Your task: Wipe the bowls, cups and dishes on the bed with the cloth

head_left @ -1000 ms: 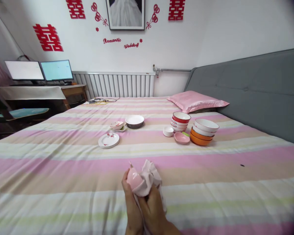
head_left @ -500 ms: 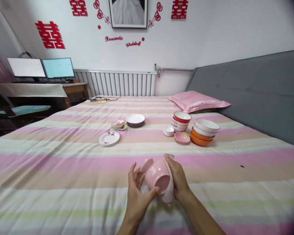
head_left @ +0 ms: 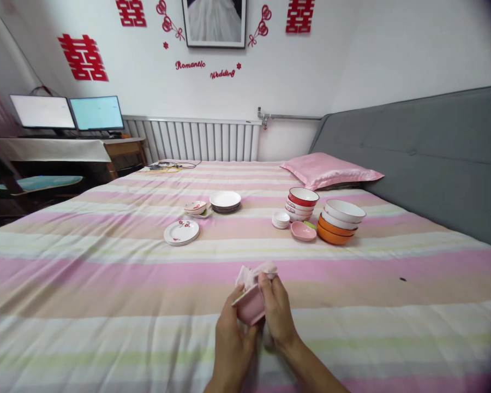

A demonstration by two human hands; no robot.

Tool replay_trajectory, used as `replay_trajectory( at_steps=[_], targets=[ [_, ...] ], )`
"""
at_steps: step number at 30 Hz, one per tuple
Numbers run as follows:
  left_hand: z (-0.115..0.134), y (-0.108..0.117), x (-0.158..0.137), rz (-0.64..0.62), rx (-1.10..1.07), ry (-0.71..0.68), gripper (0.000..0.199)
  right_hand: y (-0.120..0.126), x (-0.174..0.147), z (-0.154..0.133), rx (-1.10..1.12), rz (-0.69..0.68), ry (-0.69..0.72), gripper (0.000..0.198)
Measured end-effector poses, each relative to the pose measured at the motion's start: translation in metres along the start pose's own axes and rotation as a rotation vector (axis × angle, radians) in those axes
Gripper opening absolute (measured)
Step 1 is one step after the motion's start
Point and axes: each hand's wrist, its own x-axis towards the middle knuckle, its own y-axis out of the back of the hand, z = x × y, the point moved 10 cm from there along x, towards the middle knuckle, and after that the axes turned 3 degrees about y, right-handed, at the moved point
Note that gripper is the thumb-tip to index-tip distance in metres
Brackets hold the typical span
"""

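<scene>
A small glossy pink bowl (head_left: 249, 308) is tilted in front of me, held above the striped bedspread. My left hand (head_left: 232, 334) is wrapped around its left side and underside. Bunched at the bowl's rim is a pale pink-white cloth (head_left: 249, 277). My right hand (head_left: 279, 312) grips the cloth and presses it to the rim and right side of the bowl. Fingers and cloth hide most of the bowl's opening.
Beyond my hands lie flowered plates (head_left: 181, 232), a stack of white plates (head_left: 225, 198) and small dishes (head_left: 195, 206). Towards the right are a pink dish (head_left: 303, 231), small white dishes (head_left: 280, 219), red-rimmed bowls (head_left: 303, 197) and orange bowls (head_left: 334, 233). A pillow (head_left: 331, 168) lies behind.
The bowl has turned from showing its base to showing its side and rim. My left fingers have closed around it, and the right hand has brought the cloth over the rim.
</scene>
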Motion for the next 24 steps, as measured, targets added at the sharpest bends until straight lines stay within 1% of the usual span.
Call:
replay_trajectory(
  at_steps=[2,4,6,9,11,13,14,16,18,20,21,24],
  targets=[
    [-0.002,0.009,0.002,0.06,-0.057,0.01,0.053,-0.004,-0.006,-0.004,-0.099,0.003,0.087,0.033],
    [-0.005,0.015,0.002,0.101,-0.091,0.022,0.054,-0.006,-0.011,-0.006,-0.159,0.025,0.138,0.035],
    [-0.004,0.016,0.002,0.097,-0.089,0.019,0.053,-0.008,-0.013,-0.008,-0.163,0.026,0.167,0.035],
    [0.001,0.011,0.001,0.039,-0.055,-0.012,0.055,-0.007,-0.011,-0.016,-0.11,0.014,0.198,0.033],
    [0.008,0.005,0.0,-0.006,-0.018,-0.063,0.054,-0.001,-0.006,-0.016,-0.032,0.053,0.15,0.034],
    [0.014,-0.003,-0.002,-0.041,0.014,-0.099,0.053,0.004,-0.002,-0.007,0.112,0.096,0.038,0.037],
    [0.014,-0.005,-0.002,-0.04,0.003,-0.093,0.053,0.003,0.0,-0.001,0.203,0.102,-0.025,0.038],
    [0.009,-0.006,-0.003,0.01,-0.088,-0.027,0.055,-0.002,0.002,0.01,0.371,0.1,-0.129,0.04],
    [-0.002,-0.004,-0.004,0.088,-0.23,0.081,0.06,-0.004,0.003,0.016,0.435,0.109,-0.162,0.041],
    [-0.013,-0.005,-0.005,0.119,-0.328,0.173,0.064,-0.003,0.005,0.015,0.38,0.117,-0.124,0.042],
    [-0.017,-0.007,-0.004,0.113,-0.353,0.208,0.062,-0.002,0.005,0.013,0.333,0.119,-0.094,0.043],
    [-0.023,-0.01,-0.002,0.079,-0.428,0.268,0.044,-0.003,0.006,0.005,0.247,0.086,-0.028,0.041]
  ],
)
